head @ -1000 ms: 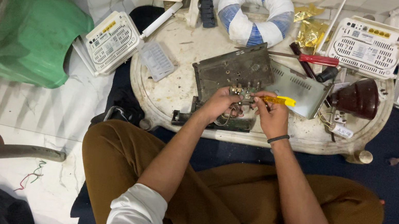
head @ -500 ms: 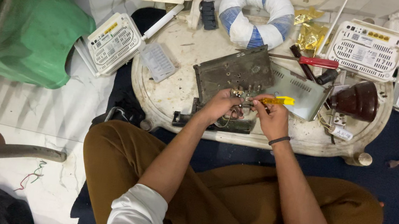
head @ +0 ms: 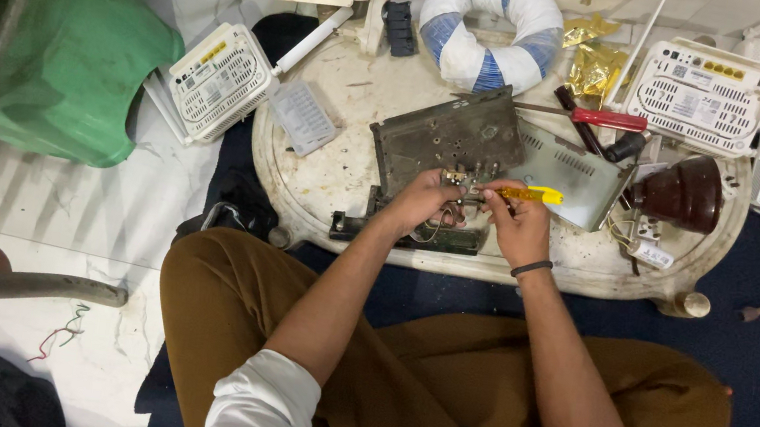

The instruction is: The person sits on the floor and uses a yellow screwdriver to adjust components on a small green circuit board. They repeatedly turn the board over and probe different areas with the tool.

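Mid-repair: left hand (head: 423, 200) clamped on small circuit board (head: 456, 183) at front edge of grey metal chassis (head: 455, 140); right hand (head: 515, 225) closed around yellow-handled screwdriver (head: 531, 194). Next probably needs steady tip placement.

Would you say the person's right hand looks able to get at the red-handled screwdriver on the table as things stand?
Probably yes: the red-handled screwdriver lies uncovered beyond the right hand, but that hand already holds a yellow-handled screwdriver.
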